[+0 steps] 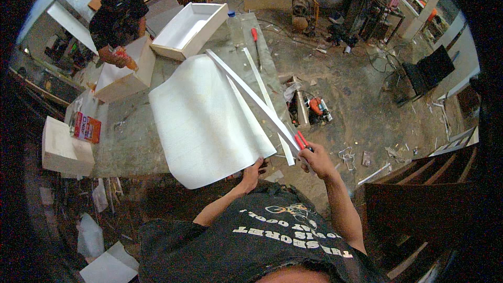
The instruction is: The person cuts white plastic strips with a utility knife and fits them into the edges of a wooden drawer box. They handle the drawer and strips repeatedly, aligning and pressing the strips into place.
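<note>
A large white flexible sheet [207, 120] lies curled over the table, its near edge hanging past the table. My left hand [254, 173] is closed on the sheet's near right corner, the thumb on top and some fingers hidden beneath. My right hand [317, 160] is wrapped round a red-and-black hand tool [302, 140], which looks like scissors; its exact kind is partly hidden. A long white strip [251, 94] runs from the sheet's far corner down to this tool. Beside it, a second narrow strip [267, 102] lies along the table's right edge.
Across the grey table [126, 141], a co-worker [118, 21] holds a bottle over an open wooden box [136, 73]. A white-lined drawer [191, 29], a red-handled screwdriver [255, 35], a red can [86, 127] and a pale block [65, 149] are there. An orange power tool [316, 106] sits right.
</note>
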The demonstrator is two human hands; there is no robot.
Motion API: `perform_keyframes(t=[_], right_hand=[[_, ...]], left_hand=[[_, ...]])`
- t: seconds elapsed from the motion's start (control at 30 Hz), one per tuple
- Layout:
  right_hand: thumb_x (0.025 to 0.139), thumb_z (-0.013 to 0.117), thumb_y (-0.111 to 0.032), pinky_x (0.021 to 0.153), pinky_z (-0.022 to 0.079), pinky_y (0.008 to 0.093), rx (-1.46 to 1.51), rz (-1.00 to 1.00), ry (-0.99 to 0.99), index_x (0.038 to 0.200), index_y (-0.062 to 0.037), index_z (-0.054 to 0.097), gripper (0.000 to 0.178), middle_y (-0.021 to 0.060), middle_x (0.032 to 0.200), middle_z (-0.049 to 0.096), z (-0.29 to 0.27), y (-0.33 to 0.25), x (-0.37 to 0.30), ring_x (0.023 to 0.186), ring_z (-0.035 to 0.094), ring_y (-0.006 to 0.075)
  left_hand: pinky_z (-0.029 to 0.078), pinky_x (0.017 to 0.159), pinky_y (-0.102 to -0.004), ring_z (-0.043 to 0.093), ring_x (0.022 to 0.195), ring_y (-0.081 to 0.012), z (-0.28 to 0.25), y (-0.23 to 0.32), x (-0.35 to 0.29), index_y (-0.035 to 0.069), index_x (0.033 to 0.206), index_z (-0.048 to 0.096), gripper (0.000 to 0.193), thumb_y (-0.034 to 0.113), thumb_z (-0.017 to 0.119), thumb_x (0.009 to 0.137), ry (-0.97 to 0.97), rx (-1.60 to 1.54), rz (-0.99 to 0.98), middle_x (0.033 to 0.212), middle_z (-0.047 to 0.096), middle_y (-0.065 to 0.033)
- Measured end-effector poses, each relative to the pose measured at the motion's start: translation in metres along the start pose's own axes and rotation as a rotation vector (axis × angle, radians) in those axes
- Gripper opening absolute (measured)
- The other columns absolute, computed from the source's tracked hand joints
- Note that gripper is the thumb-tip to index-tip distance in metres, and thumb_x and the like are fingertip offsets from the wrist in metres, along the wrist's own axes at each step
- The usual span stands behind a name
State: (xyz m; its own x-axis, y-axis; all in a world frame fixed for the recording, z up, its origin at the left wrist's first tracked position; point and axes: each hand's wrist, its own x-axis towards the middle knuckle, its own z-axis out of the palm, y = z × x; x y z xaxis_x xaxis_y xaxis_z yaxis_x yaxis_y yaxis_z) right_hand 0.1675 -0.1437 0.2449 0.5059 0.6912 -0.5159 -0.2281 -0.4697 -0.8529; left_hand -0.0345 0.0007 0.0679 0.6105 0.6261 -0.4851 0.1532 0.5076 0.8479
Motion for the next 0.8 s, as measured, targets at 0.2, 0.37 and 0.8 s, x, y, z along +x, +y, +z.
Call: perform_keyframes(t=[0.2, 0.37, 0.8], right_hand=[[0.094, 0.054, -0.024, 0.043, 0.044, 0.0300, 0.242, -0.049, -0.039, 0.114, 0.0020, 0.060, 0.033, 0.0054, 0.075, 0.059, 0.016, 0.003, 0.036, 0.053, 0.055, 0.0144], [0.096, 0.048, -0.028, 0.039, 0.039, 0.0218, 0.928, 0.229, -0.435, 0.135, 0.0007, 0.047, 0.049, 0.0034, 0.082, 0.052, 0.013, 0.028, 0.033, 0.048, 0.044, 0.0076], [0.097, 0.045, -0.028, 0.036, 0.037, 0.0238, 1.570, 0.307, -0.798, 0.143, 0.0034, 0.037, 0.056, 0.0065, 0.082, 0.047, 0.031, 0.082, -0.002, 0.045, 0.044, 0.0092]], left_hand=[[0.054, 0.077, -0.0334, 0.066, 0.093, -0.0165, -0.006, -0.011, -0.008, 0.004, 0.113, 0.064, 0.031, 0.033, 0.057, 0.102, -0.045, 0.008, -0.063, 0.107, 0.068, -0.0070], [0.053, 0.075, -0.0341, 0.064, 0.090, -0.0159, -0.006, -0.006, 0.001, 0.004, 0.113, 0.065, 0.037, 0.038, 0.060, 0.101, -0.084, 0.028, -0.062, 0.102, 0.069, -0.0081], [0.051, 0.069, -0.0316, 0.065, 0.075, -0.0143, -0.020, -0.021, 0.027, 0.000, 0.112, 0.069, 0.045, 0.040, 0.073, 0.092, -0.389, 0.432, 0.012, 0.088, 0.072, -0.0073]])
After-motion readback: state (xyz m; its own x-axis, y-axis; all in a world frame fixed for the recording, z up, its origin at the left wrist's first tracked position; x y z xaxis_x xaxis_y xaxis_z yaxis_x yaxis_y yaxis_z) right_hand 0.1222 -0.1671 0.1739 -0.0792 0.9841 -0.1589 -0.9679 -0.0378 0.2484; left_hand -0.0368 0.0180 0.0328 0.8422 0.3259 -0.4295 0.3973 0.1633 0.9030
